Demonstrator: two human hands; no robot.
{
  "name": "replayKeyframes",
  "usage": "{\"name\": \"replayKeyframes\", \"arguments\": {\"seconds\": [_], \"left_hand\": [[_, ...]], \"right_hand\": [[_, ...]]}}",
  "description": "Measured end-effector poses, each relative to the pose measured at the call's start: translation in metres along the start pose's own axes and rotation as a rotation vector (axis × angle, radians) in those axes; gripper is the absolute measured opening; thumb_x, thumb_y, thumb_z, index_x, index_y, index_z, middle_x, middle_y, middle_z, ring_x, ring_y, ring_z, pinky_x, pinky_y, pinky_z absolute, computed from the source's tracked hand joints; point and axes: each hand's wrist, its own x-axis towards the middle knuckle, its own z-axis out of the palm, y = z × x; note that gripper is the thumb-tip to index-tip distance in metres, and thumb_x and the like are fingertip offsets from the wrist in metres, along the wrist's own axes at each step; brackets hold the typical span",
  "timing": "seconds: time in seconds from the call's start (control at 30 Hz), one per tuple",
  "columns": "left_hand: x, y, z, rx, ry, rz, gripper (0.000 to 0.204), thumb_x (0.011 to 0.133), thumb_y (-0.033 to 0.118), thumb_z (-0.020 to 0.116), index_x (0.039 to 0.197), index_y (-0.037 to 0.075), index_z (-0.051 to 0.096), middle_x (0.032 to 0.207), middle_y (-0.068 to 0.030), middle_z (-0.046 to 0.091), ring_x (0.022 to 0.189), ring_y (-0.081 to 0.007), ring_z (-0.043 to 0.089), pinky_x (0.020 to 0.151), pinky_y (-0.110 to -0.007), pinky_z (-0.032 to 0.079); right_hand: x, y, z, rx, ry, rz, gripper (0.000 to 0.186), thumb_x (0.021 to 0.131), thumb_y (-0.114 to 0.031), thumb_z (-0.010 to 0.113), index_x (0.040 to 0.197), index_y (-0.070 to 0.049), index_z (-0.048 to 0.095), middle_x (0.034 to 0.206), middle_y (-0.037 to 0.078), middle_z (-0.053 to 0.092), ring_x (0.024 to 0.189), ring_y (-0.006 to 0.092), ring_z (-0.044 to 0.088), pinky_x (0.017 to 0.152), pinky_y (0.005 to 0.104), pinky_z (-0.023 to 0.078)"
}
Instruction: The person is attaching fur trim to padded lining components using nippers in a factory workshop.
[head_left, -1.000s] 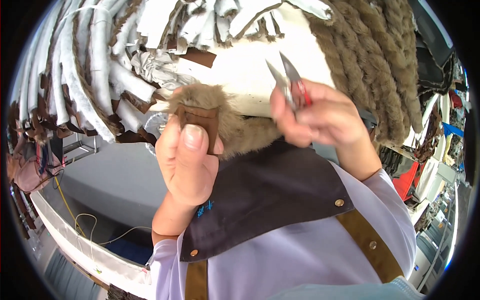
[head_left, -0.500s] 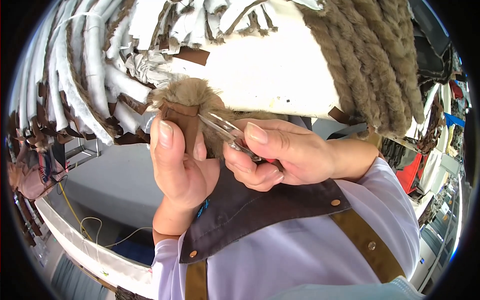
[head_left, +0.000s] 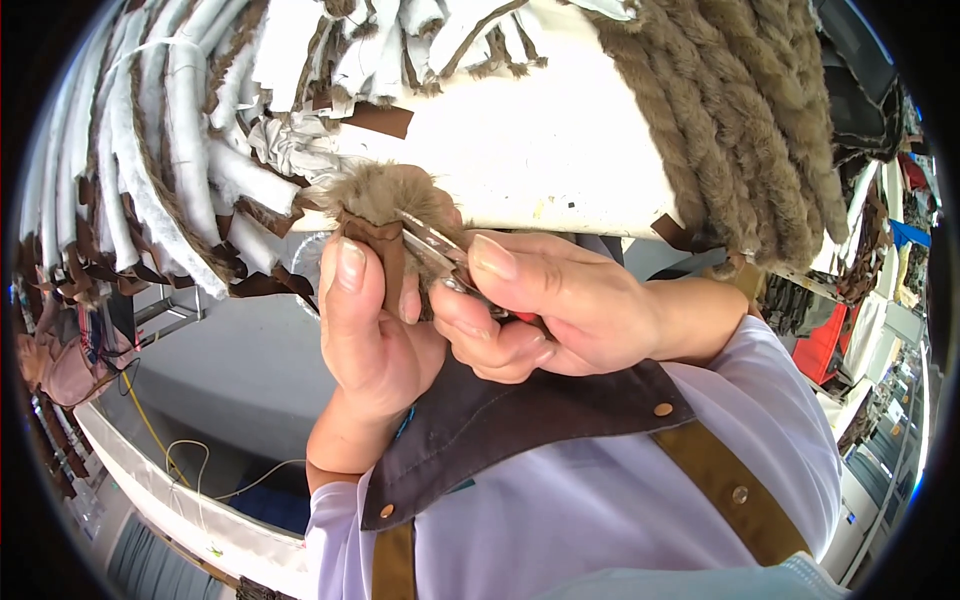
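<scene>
My left hand is closed around the end of a tan fur strip, with the thumb pressing a brown fabric tab at its edge. In my right hand is a pair of thread snips. Their slim metal blades reach up and left to the spot where fur and brown fabric meet. My fingers cover most of the handle; a bit of red shows there. Whether the blade tips are cutting is too small to tell.
Strips with white backing and fur edges hang over the table's left side. Thick fur strips lie on the right. A scrap of brown fabric rests on the white tabletop. A red item stands farther right.
My left hand has shifted slightly right, and the brown tab is now folded narrower under the thumb. The snips have moved a little left, with their blades deeper against the fur.
</scene>
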Motion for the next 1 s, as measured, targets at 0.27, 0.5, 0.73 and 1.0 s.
{"name": "replayKeyframes", "arguments": {"seconds": [0.27,0.5,0.73,1.0], "left_hand": [[0.004,0.002,0.011,0.073,0.005,0.011,0.028,0.091,0.029,0.039,0.072,0.009,0.039,0.061,0.0008,0.037,0.057,-0.0085,0.032,0.056,-0.023,0.029],[0.004,0.005,0.015,0.098,0.042,-0.001,0.029,0.092,0.029,0.037,0.072,0.009,0.038,0.062,0.0011,0.036,0.058,-0.0081,0.031,0.056,-0.023,0.028],[0.005,0.006,0.020,-0.032,0.089,-0.083,0.031,0.093,0.030,0.035,0.070,0.009,0.036,0.061,0.0013,0.034,0.058,-0.0081,0.031,0.056,-0.023,0.028],[0.006,0.007,0.009,-0.135,-0.035,-0.142,0.027,0.093,0.029,0.033,0.099,0.003,0.033,0.091,-0.0073,0.039,0.088,-0.0172,0.034,0.078,-0.032,0.029]], "right_hand": [[0.002,0.004,-0.005,-0.134,0.036,-0.114,0.035,0.096,-0.034,0.032,0.087,-0.002,0.045,0.063,-0.001,0.033,0.052,0.0074,0.026,0.048,0.0215,0.025],[0.003,0.006,-0.009,-0.071,0.024,-0.115,0.035,0.095,-0.036,0.032,0.083,-0.005,0.042,0.061,-0.001,0.033,0.052,0.0075,0.027,0.048,0.0215,0.025],[0.001,0.007,-0.013,-0.063,-0.030,-0.098,0.036,0.094,-0.039,0.032,0.080,-0.007,0.040,0.060,-0.002,0.032,0.050,0.0076,0.026,0.048,0.0218,0.025],[-0.004,-0.011,-0.007,-0.223,0.105,-0.068,0.038,0.093,-0.040,0.035,0.077,-0.006,0.040,0.059,-0.001,0.031,0.051,0.0075,0.027,0.047,0.0223,0.024]]}}
